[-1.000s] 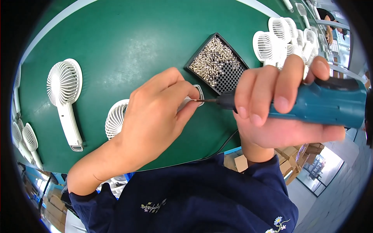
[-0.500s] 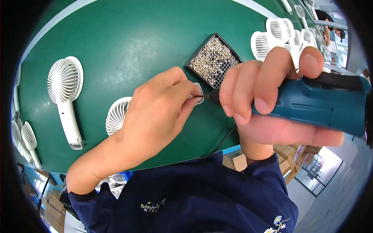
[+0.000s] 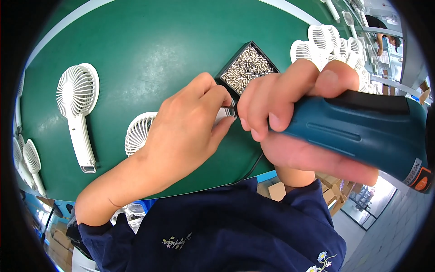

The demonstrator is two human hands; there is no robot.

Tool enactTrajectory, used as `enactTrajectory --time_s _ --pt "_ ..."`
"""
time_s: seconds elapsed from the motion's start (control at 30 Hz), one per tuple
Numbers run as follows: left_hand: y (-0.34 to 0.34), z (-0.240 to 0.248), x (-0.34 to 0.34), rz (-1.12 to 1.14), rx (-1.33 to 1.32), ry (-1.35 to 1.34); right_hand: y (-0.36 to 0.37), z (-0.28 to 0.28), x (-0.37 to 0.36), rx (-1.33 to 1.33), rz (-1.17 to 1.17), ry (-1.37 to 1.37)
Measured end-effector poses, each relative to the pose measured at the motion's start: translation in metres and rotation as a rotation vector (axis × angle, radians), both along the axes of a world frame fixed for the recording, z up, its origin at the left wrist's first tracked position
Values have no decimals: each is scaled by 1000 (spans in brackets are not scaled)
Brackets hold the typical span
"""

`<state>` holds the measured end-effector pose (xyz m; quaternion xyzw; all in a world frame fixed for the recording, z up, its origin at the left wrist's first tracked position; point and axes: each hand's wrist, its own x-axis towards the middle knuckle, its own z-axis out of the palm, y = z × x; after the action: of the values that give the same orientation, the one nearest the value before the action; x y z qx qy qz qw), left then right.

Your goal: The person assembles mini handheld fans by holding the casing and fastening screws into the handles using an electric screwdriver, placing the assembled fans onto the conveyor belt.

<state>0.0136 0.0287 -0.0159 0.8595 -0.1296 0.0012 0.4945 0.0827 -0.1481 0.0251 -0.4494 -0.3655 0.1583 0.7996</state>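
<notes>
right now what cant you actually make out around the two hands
- Driver tip: head view, hidden behind the right hand gripping the teal electric screwdriver.
- Small part pinched by the left hand: mostly covered by its fingers.
- White fan under the left hand: only the grille shows.
- Screws in the black tray: too small to tell apart.
- Screwdriver's rear: cut off at the right edge.

I log: table mat (image 3: 149, 41) matt green, smooth | handheld fans (image 3: 77, 97) white plastic, slight sheen | screws (image 3: 247, 68) bright metal (black tray) | screwdriver (image 3: 362, 131) teal plastic, black grip.
</notes>
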Motion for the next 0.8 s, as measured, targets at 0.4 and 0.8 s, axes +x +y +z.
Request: enactTrajectory --time_s 0.4,0.8 --pt "1 4 -1 10 11 55 -23 6 16 36 -3 -192" --pt "0 7 -3 103 39 94 -29 -27 14 92 -214 -84"
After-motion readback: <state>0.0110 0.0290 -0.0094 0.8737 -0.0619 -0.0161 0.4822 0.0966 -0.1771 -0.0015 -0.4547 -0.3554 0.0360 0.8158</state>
